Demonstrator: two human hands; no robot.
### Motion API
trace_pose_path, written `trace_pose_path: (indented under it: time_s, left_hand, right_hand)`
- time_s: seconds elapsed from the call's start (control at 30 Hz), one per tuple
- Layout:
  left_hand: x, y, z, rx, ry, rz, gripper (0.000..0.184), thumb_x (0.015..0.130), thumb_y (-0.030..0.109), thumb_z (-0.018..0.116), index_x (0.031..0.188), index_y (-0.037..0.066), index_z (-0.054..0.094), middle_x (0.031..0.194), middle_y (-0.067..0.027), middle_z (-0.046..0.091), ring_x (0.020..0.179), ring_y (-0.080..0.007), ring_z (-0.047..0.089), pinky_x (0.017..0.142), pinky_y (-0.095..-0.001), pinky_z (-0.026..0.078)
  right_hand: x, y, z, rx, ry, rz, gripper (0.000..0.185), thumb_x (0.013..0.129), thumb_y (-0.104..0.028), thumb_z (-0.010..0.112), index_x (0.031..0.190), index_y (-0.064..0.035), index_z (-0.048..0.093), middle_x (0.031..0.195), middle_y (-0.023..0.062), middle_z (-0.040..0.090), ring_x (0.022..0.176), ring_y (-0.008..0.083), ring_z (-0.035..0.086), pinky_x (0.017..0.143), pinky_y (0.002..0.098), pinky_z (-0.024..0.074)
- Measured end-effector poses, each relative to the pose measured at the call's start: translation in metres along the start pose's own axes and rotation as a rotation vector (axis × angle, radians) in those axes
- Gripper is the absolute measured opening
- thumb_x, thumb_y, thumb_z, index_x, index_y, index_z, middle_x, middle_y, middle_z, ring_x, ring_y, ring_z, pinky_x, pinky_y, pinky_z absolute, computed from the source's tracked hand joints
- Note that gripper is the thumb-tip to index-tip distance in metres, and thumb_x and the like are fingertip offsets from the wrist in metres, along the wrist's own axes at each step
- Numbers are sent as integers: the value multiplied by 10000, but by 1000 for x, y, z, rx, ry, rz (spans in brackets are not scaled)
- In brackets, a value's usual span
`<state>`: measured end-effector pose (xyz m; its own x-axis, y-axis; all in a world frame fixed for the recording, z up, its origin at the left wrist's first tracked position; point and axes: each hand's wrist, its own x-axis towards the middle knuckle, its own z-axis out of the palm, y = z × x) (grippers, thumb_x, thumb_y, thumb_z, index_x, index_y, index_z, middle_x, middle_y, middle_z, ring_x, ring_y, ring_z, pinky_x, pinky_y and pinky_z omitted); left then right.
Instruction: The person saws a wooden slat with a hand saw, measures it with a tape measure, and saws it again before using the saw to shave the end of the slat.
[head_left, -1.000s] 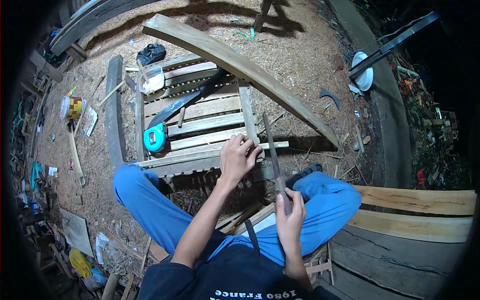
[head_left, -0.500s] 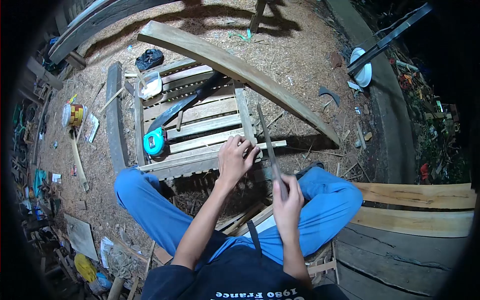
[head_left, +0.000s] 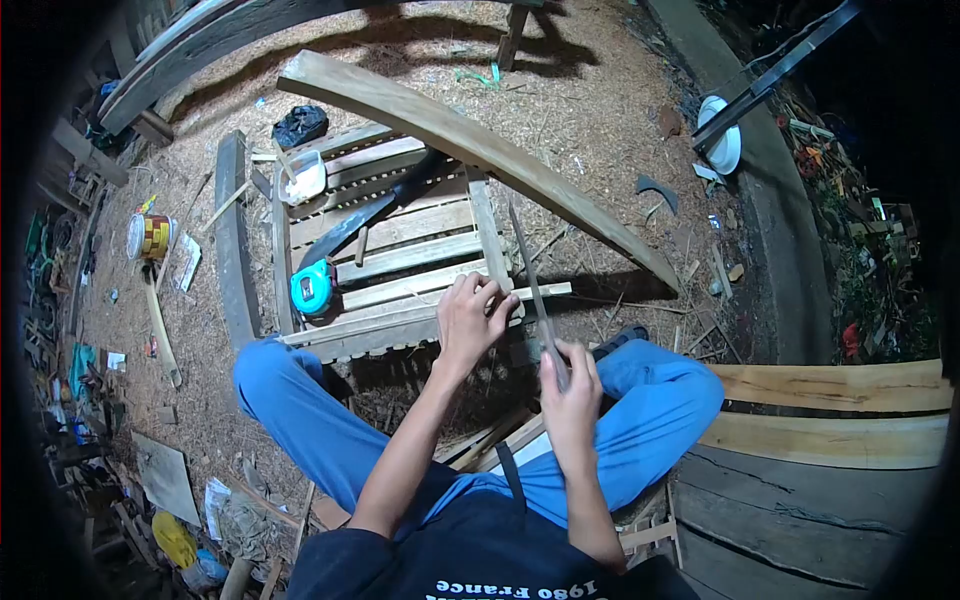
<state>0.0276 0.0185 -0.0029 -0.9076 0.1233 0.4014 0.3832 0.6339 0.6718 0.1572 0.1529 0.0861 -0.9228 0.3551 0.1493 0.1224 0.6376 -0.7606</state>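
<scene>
My left hand (head_left: 466, 318) presses a thin wooden strip (head_left: 556, 290) down on the front of a slatted wooden frame (head_left: 430, 218), its fingers curled over the strip. In my right hand (head_left: 571, 398) is a long-bladed tool (head_left: 527, 258), seen almost edge-on; whether it is a saw or a knife I cannot tell. Its blade points away from me and crosses the strip just right of my left hand. On the slats lie a turquoise tape measure (head_left: 312, 288), a dark-bladed tool with a black handle (head_left: 352, 222) and a plastic tub (head_left: 303, 180).
A thick curved beam (head_left: 450, 130) slants over the frame's far right corner. Another beam (head_left: 235, 245) lies at its left. Pale planks (head_left: 830, 388) are at my right, and a yellow-and-red can (head_left: 150, 237) stands to the left. Wood shavings cover the ground (head_left: 590, 110).
My right hand has moved slightly forward and up with the long-bladed tool. The left hand stays on the strip. The view has shifted a little.
</scene>
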Motion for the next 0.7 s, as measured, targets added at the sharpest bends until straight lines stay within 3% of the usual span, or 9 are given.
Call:
trace_pose_path:
  time_s: [0.03, 0.13, 0.3, 0.47, 0.57, 0.63, 0.7]
  left_hand:
    - [-4, 1, 1, -14, -2, -4, 261, 881, 326, 855, 850, 95, 738, 915, -68, 651, 887, -283, 646, 750, -437, 496]
    - [-2, 2, 6, -7, 13, -5, 256, 881, 322, 854, 859, 96, 736, 922, -67, 653, 885, -284, 649, 750, -438, 503]
    - [-3, 4, 0, -2, 12, 10, 257, 869, 288, 875, 823, 88, 720, 902, -60, 664, 862, -279, 648, 748, -424, 508]
    - [-5, 0, 3, -15, 0, 2, 230, 889, 304, 848, 876, 101, 742, 922, -61, 651, 889, -281, 647, 759, -428, 508]
    - [-5, 1, 4, -10, -5, -4, 230, 886, 303, 849, 880, 100, 742, 932, -67, 651, 893, -283, 647, 760, -433, 508]
    - [-6, -1, 2, 5, -29, 1, 228, 883, 302, 851, 886, 100, 744, 941, -70, 651, 898, -285, 647, 761, -433, 508]
    - [-4, 1, 2, -1, 11, 15, 238, 875, 295, 868, 854, 92, 746, 902, -59, 659, 867, -277, 653, 740, -423, 512]
  right_hand:
    - [-15, -1, -12, 26, -23, 80, 173, 1026, -97, 684, 1149, 24, 660, 1050, 215, 703, 970, 389, 696, 877, 459, 541]
    - [-31, 6, -22, -1, -13, 77, 169, 1029, -92, 675, 1148, 26, 658, 1041, 207, 703, 976, 376, 697, 885, 453, 540]
    - [13, 5, 17, 14, 21, 47, 191, 1037, -111, 681, 1154, 35, 643, 1074, 230, 710, 996, 403, 695, 895, 460, 540]
    - [-21, 12, -16, 9, -21, 22, 207, 1037, -143, 693, 1133, 35, 647, 1071, 234, 720, 988, 407, 700, 903, 445, 546]
    - [-25, 12, -10, 3, -19, 77, 216, 1029, -146, 698, 1170, 13, 663, 1085, 236, 699, 1002, 445, 691, 886, 502, 541]
    - [2, 7, 5, -7, 28, 1, 190, 1026, -124, 699, 1127, 30, 655, 1033, 222, 716, 951, 377, 699, 882, 442, 537]
    - [8, 8, 12, -1, 33, 12, 187, 1024, -116, 697, 1127, 33, 654, 1019, 220, 710, 941, 370, 693, 885, 442, 533]
